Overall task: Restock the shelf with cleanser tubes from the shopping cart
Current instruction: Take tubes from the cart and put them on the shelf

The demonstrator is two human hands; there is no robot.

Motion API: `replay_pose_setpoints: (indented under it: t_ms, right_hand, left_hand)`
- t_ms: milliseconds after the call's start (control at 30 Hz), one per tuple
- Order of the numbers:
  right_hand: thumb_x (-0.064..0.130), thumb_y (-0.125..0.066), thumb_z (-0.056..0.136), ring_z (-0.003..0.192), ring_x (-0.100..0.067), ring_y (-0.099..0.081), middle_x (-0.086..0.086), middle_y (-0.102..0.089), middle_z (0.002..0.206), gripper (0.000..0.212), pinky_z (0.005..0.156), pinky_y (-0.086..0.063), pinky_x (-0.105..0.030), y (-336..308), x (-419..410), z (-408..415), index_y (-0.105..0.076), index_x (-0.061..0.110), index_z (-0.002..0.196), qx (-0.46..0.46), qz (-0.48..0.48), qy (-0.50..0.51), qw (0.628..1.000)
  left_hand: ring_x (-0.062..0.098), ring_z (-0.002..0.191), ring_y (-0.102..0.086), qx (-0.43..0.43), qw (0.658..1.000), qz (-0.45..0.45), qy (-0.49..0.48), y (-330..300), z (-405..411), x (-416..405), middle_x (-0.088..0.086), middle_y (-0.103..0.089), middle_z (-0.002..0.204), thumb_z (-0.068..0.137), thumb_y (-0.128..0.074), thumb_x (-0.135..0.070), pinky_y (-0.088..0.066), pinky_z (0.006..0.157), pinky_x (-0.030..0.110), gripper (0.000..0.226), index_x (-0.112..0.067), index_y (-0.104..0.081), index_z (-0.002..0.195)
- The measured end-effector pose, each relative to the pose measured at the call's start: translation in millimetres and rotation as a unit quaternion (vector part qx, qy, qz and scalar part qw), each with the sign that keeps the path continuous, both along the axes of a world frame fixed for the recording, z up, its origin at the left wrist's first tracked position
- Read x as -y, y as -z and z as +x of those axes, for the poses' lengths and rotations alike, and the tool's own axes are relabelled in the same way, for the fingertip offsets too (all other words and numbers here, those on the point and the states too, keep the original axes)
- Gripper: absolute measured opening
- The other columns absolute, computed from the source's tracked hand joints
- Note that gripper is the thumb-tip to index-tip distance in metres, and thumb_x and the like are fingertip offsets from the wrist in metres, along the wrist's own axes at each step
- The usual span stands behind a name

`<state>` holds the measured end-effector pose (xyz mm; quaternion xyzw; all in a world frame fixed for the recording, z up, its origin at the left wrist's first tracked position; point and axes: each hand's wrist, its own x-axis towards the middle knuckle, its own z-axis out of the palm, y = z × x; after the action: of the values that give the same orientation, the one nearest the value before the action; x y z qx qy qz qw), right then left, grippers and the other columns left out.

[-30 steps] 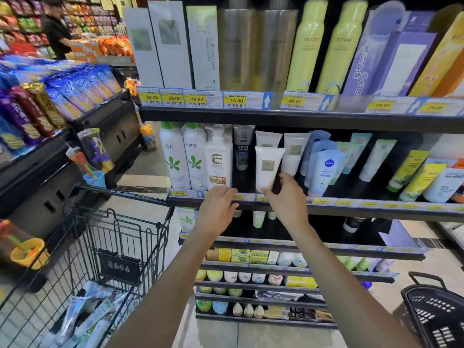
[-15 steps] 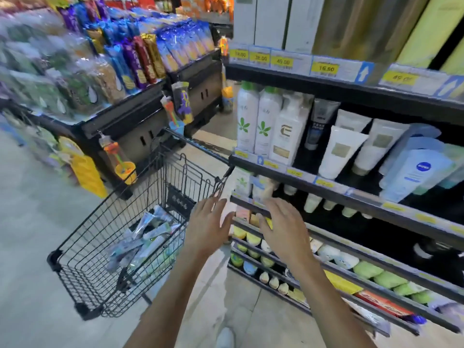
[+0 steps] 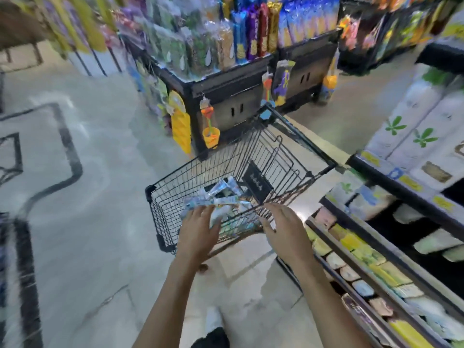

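A black wire shopping cart (image 3: 175, 187) stands in the aisle in front of me, holding several pale blue and white cleanser tubes (image 3: 221, 197) in a loose pile. My left hand (image 3: 198, 232) hovers over the cart's near rim with fingers straight, just above the tubes and holding nothing. My right hand (image 3: 286, 228) is spread open over the cart's right side, also empty. The shelf (image 3: 391, 182) of tubes and bottles runs along the right edge. The picture is blurred by motion.
A black display stand (image 3: 231, 81) stacked with snack packets stands beyond the cart, with yellow hanging toys (image 3: 211, 131) on its side. Lower shelves of soaps (image 3: 351, 249) sit at the right. Pale tiled floor (image 3: 88, 222) spreads to the left. My shoe (image 3: 213, 320) shows below.
My view has swung left and down from the shelf to the cart. Both hands have come off the shelf edge and dropped over the cart, the left one reaching the tubes.
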<state>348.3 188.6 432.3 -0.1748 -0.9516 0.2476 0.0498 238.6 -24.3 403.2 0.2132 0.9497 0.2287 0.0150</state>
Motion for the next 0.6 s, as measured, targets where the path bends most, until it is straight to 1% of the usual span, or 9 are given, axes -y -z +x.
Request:
replay_pose_setpoints:
  t_ms: [100,167,233,300,367,433,500,600]
  right_hand:
    - [0.033,-0.055,0.105,0.139,-0.024,-0.045,-0.005,-0.054,0.149,0.046,0.118,-0.036,-0.039,2.2,24.9,-32.7,-0.054,0.016,0.148,0.013,-0.017,-0.007,1.0]
    - [0.034,-0.055,0.105,0.138,-0.024,-0.045,-0.004,-0.054,0.149,0.046,0.115,-0.037,-0.037,3.9,39.0,-53.2,-0.054,0.015,0.148,0.028,-0.019,-0.009,0.999]
    - [0.036,-0.052,0.106,0.139,-0.023,-0.043,-0.003,-0.051,0.151,0.047,0.114,-0.036,-0.037,8.4,50.0,-71.5,-0.051,0.016,0.149,0.045,-0.022,-0.017,0.999]
    - [0.037,-0.05,0.107,0.14,-0.021,-0.042,-0.001,-0.05,0.152,0.048,0.114,-0.035,-0.036,14.6,57.2,-87.0,-0.049,0.017,0.151,0.063,-0.031,-0.02,0.997]
    - [0.04,-0.05,0.107,0.14,-0.021,-0.044,0.001,-0.051,0.151,0.049,0.115,-0.038,-0.038,21.6,61.1,-101.0,-0.05,0.019,0.151,0.072,-0.033,-0.02,0.997]
    - [0.042,-0.051,0.106,0.14,-0.021,-0.044,0.001,-0.052,0.151,0.049,0.115,-0.04,-0.042,28.3,62.5,-112.0,-0.051,0.02,0.15,0.083,-0.033,-0.02,0.996]
    - [0.042,-0.052,0.106,0.14,-0.021,-0.045,0.001,-0.053,0.15,0.049,0.115,-0.041,-0.042,34.4,60.6,-124.2,-0.053,0.019,0.149,0.091,-0.028,-0.019,0.995]
    - [0.041,-0.053,0.105,0.137,-0.022,-0.047,0.0,-0.055,0.148,0.048,0.112,-0.044,-0.043,44.2,54.2,-144.9,-0.054,0.019,0.147,0.11,-0.033,-0.017,0.993]
  left_hand:
    - [0.038,0.117,-0.062,0.01,1.0,0.019,-0.015,4.2,-28.3,27.6,0.018,-0.069,0.126,0.099,-0.061,-0.033,-0.05,0.1,0.049,0.041,-0.007,-0.067,0.13]
    - [0.037,0.115,-0.063,0.019,1.0,0.019,-0.01,8.1,-45.9,39.4,0.017,-0.07,0.123,0.099,-0.064,-0.031,-0.051,0.098,0.047,0.039,-0.007,-0.068,0.13]
    - [0.037,0.112,-0.063,0.023,1.0,0.017,-0.004,16.3,-62.4,49.1,0.015,-0.07,0.121,0.099,-0.062,-0.034,-0.053,0.094,0.046,0.04,-0.009,-0.069,0.129]
    - [0.038,0.111,-0.063,0.034,0.999,0.022,0.001,25.4,-74.8,56.0,0.013,-0.069,0.124,0.096,-0.059,-0.036,-0.054,0.093,0.047,0.043,-0.013,-0.068,0.131]
    - [0.038,0.114,-0.062,0.047,0.999,0.011,0.002,37.4,-86.4,61.6,0.013,-0.067,0.128,0.097,-0.061,-0.034,-0.053,0.094,0.048,0.045,-0.014,-0.063,0.137]
    - [0.038,0.122,-0.058,0.077,0.997,-0.01,-0.002,48.5,-96.1,65.3,0.014,-0.064,0.133,0.099,-0.06,-0.036,-0.05,0.099,0.049,0.049,-0.015,-0.058,0.143]
    - [0.038,0.13,-0.053,0.102,0.995,-0.015,-0.005,58.8,-106.3,66.2,0.015,-0.061,0.138,0.1,-0.06,-0.037,-0.048,0.102,0.05,0.049,-0.015,-0.057,0.144]
    - [0.038,0.127,-0.055,0.126,0.992,-0.027,-0.005,72.9,-124.0,61.3,0.015,-0.061,0.136,0.1,-0.061,-0.036,-0.049,0.099,0.049,0.048,-0.013,-0.057,0.142]
